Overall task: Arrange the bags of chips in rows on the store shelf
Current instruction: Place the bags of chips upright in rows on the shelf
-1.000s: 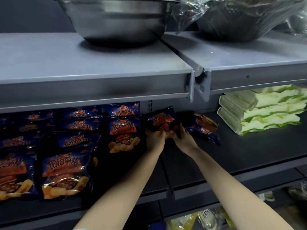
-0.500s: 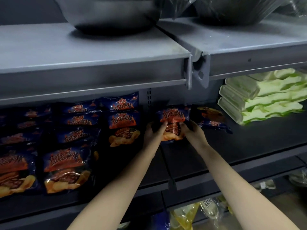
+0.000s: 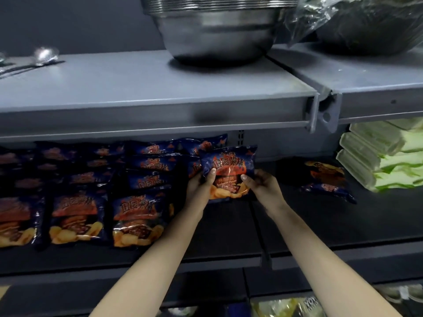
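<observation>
The far bags of chips (image 3: 57,155) lie dim and blurred beneath the upper shelf (image 3: 160,110). The left edge cuts one near bag (image 3: 13,221), the top edge the bowl (image 3: 217,26).

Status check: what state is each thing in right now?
Held chip bag: gripped by both hands, face toward camera.
Left hand: grips bag's left edge.
Right hand: grips bag's right edge.
Shelved chip bags: lying in rows.
Loose bag: lying askew, apart from rows.
Steel bowls: nested, upright.
</observation>
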{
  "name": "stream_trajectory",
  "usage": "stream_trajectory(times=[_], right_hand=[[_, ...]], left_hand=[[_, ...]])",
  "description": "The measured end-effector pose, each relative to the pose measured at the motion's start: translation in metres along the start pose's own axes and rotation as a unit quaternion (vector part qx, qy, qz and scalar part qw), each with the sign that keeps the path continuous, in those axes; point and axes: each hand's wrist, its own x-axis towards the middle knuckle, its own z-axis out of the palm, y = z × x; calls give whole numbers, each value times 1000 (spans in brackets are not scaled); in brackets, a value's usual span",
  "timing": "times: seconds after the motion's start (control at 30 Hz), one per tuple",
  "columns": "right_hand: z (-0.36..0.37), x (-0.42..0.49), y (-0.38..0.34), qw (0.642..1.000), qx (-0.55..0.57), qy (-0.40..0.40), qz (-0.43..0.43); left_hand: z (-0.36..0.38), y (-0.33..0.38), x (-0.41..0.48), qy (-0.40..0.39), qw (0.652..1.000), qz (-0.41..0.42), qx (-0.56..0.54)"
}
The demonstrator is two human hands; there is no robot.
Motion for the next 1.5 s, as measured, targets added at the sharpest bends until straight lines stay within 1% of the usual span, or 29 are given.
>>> stream_trajectory(times=[0.1,0.13,0.2,0.27,0.33,0.4,0.53,0.73,0.9,1.07,1.13,1.2,1.27,1.4,1.5], right_hand=[[22,-4,1,1000,4,-20,-4],[28,-5,5,1000,-6,-25,-6],[38,-9,16,999,-45,-26,-4],[44,-12,24,997,-82,-16,1],[46,-13,29,993,-120,-4,14],[46,-12,32,988,-155,-14,25],[46,-11,35,977,-209,-38,28],[52,-15,35,967,-250,-36,22],[55,-22,32,970,-239,-34,31],[50,-21,31,969,-242,-40,38],[43,-22,28,972,-229,-35,34],[33,-24,23,980,-193,-27,31],[19,-23,16,982,-186,-19,19],[-18,-21,-3,986,-161,21,-22],[-58,-22,-11,983,-165,61,-54]], left_hand=[[-15,-5,-3,67,995,32,63],[-19,-10,-4,88,989,55,105],[-24,-18,-7,104,972,108,180],[-24,-25,-11,103,958,138,229],[-23,-32,-16,84,944,160,277],[-22,-44,-21,63,926,192,317],[-28,-65,-25,40,909,212,356],[-28,-68,-23,31,922,199,330],[-28,-72,-20,28,924,207,320],[-27,-72,-23,45,917,193,346],[-24,-70,-27,64,901,236,359],[-18,-64,-30,64,885,287,362],[-5,-55,-31,64,874,325,355],[40,-31,-30,57,880,373,288],[81,-22,-27,39,885,385,260]])
